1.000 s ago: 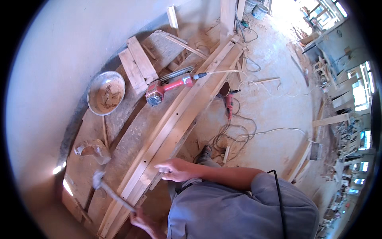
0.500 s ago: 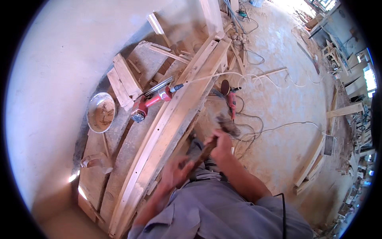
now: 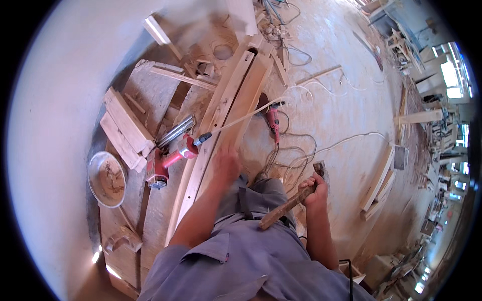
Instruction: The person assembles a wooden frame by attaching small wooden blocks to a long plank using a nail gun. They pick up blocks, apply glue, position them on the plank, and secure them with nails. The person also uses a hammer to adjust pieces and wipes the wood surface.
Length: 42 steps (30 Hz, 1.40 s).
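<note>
no lettering, label, number or sign can be read on anything here.

The bare left hand (image 3: 227, 163) is blurred; whether its fingers touch the long pale wooden beam (image 3: 202, 163), I cannot tell. Below these fingers, the bare left forearm (image 3: 202, 218) hides part of the beam. The bare right hand (image 3: 317, 191) partly covers the brown wooden-handled hammer (image 3: 285, 208); above its fingers, the head is unclear.

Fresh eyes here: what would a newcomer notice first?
Probably the red nail gun, at the left edge of the long wooden beam. Next, the hammer held in the right hand. Then the red grinder on the floor, right of the beam.
</note>
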{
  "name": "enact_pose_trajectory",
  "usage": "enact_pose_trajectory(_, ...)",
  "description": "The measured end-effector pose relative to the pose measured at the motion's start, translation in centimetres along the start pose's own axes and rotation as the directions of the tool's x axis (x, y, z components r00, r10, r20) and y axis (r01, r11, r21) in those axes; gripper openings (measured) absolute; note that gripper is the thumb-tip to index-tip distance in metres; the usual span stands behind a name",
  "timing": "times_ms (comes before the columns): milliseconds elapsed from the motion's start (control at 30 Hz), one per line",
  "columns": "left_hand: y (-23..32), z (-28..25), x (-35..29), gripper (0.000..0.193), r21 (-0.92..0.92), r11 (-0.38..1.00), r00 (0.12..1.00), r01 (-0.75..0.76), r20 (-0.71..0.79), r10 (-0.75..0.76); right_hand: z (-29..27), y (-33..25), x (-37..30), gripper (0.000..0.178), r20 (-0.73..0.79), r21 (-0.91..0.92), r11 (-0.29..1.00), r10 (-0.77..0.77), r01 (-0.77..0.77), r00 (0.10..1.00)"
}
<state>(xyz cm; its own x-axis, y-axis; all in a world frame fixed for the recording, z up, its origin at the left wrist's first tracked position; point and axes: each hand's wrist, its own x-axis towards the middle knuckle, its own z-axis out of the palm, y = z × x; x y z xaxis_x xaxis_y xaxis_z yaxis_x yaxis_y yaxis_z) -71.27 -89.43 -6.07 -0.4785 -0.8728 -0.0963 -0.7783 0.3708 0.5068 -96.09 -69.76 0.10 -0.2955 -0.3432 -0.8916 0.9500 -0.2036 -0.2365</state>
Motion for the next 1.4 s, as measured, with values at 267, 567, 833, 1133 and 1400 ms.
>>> enact_pose_trajectory(267, -4.8, -5.2, -13.9, 0.029, 0.0, 0.999, 0.903, 0.051, 0.427, -0.046, 8.1, 2.6, 3.1, 0.02, 0.101, -0.112, 0.994, 0.023, -0.012, 0.995)
enact_pose_trajectory(567, -4.5, -12.4, -9.1, 0.028, -0.318, 0.935, 0.988, 0.157, 0.058, -0.146, 21.1, 7.4, 4.8, 0.015, 0.224, -0.289, 0.957, 0.044, 0.023, 0.974)
enact_pose_trajectory(833, -0.5, -6.0, 16.4, 0.107, 0.136, 0.96, 0.969, 0.245, -0.043, -0.241, 26.8, 10.1, 10.9, 0.022, 0.279, -0.251, 0.966, 0.127, -0.055, 0.952)
enact_pose_trajectory(1133, -0.7, -3.4, 21.4, 0.113, -0.02, 0.89, 0.878, 0.455, 0.177, -0.445, 30.5, 12.5, 14.4, 0.015, 0.124, -0.247, 0.962, 0.149, -0.115, 0.981)
enact_pose_trajectory(1400, -1.5, -2.6, 20.9, 0.107, 0.046, 0.912, 0.91, 0.407, 0.073, -0.409, 27.8, 4.9, 15.9, 0.018, 0.129, -0.354, 0.933, -0.029, 0.073, 0.991)
